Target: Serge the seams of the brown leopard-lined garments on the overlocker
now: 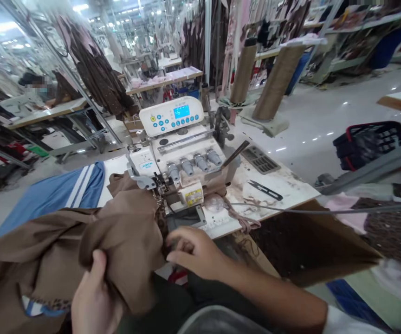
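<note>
A large piece of brown fabric (127, 232) spreads over the front of the table and runs up to the needle area of a white overlock sewing machine (186, 148). My left hand (96, 297) grips a fold of it, thumb on top. At the fabric's right edge, by a dark patterned trim (161, 218), my right hand (193, 250) has its fingers curled and pinched on the edge; the fingertips are partly hidden. The machine's panel display is lit blue.
Thread snips (265, 189) lie right of the machine. Blue striped cloth (85, 185) covers the table's left side. Two tall thread cones (277, 83) stand behind. A cardboard box (312, 246) sits below the table's right edge, and a dark basket (374, 144) is farther right. A person works back left.
</note>
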Tool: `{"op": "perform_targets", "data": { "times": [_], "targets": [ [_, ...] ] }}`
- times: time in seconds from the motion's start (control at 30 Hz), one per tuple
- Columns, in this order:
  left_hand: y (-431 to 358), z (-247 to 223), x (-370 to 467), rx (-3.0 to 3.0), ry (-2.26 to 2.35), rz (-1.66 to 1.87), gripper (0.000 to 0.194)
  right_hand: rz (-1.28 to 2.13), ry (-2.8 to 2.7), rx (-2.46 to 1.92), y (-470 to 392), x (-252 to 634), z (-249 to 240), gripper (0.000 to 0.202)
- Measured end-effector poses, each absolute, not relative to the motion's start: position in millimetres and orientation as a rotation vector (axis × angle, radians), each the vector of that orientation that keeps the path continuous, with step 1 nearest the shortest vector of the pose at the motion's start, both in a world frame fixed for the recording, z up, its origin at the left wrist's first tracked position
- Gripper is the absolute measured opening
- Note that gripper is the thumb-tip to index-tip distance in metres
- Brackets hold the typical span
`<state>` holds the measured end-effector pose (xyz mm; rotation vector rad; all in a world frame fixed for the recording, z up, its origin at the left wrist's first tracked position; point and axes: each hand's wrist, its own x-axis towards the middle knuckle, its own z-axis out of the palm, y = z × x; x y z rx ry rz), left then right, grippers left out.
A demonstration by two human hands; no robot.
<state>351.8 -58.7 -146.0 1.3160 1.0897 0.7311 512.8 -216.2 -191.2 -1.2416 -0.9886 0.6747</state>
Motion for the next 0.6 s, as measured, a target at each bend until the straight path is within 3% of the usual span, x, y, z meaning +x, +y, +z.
{"op": "perform_targets", "data": {
  "times": [0.07, 0.13, 0.3, 0.43, 0.6],
  "targets": [
    [-52.4, -142.9, 351.9, 1.353, 1.056, 0.693, 0.077, 0.867, -0.887, -1.137, -199.7, 516.2, -194.2, 0.050],
    [-41.7, -138.2, 350.7, 1.558, 0.997, 0.735, 0.072, 0.924, -0.849, -1.112, -186.1, 513.3, -199.6, 0.049],
    [-28.9, -133.8, 350.7, 2.465, 0.775, 1.203, 0.041, 0.452, -0.887, -1.353, -180.2, 503.1, -214.2, 0.051],
    [-41.1, -138.6, 366.1, 2.932, -0.113, 0.924, 0.053, 0.441, -0.916, -1.312, -185.4, 506.4, -218.2, 0.043],
    [-46.7, -137.7, 394.1, 3.090, -0.188, 0.975, 0.053, 0.467, -0.977, -1.351, -192.8, 502.4, -217.4, 0.050]
  ]
}}
